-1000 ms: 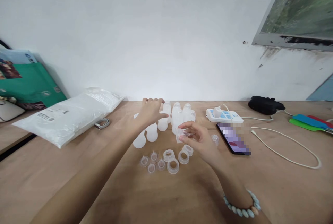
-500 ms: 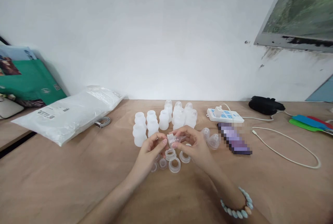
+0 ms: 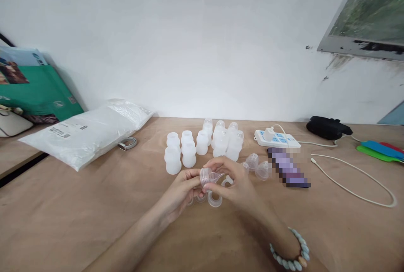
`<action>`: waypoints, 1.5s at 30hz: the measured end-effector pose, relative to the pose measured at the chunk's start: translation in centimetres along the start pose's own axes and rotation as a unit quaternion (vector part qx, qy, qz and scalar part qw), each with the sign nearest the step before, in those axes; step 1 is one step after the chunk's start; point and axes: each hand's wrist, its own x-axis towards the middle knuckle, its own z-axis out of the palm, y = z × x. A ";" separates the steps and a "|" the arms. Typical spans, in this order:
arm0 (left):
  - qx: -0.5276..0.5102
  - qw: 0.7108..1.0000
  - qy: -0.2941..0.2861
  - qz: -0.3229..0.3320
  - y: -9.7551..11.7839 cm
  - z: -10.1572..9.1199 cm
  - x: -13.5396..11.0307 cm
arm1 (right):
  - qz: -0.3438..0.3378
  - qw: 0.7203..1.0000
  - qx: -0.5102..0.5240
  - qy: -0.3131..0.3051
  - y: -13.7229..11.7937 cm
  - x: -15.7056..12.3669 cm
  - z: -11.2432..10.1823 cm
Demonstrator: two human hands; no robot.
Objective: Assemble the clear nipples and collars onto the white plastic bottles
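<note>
Between both hands is a clear plastic bottle cap (image 3: pixel 206 177) with a ribbed round collar and a narrow pointed tip aimed right. My left hand (image 3: pixel 188 185) grips the collar from the left, fingers closed around it. My right hand (image 3: pixel 232 177) pinches the cap from the right, thumb below and fingers above. Beneath and behind the hands lie several clear plastic rings, partly covered; one ring (image 3: pixel 215 199) shows near the front. Frosted white bottles stand beyond, open-topped ones such as the near left bottle (image 3: pixel 173 164) and others under clear domed covers (image 3: pixel 232 126).
Loose clear domes (image 3: pixel 261 171) lie right of my hands. Further right are a phone (image 3: pixel 288 169), a power strip (image 3: pixel 285 140), a white cable (image 3: pixel 356 171), a black pouch (image 3: pixel 328 127) and coloured flat pieces (image 3: pixel 377 150). A white plastic parcel (image 3: pixel 91 133) and a coiled strap (image 3: pixel 127 143) lie left.
The cap has turned so its round collar faces me more, and both hands have shifted slightly down around it. The whole view has moved a little.
</note>
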 end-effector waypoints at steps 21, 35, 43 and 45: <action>0.536 0.837 0.067 0.084 2.7 -2.9 -0.1 | 0.093 0.977 -0.155 0.117 1.7 1.2 -5.9; 0.742 0.662 0.100 0.031 2.3 -2.7 0.1 | 0.109 0.935 -0.276 -0.195 1.6 0.5 -3.6; 0.758 0.642 0.115 0.002 2.6 -1.7 -0.5 | 0.079 0.954 -0.254 -0.140 1.8 0.4 -3.5; 0.764 0.634 0.119 0.015 2.7 -1.5 -0.6 | 0.057 0.958 -0.259 -0.104 1.9 0.8 -3.1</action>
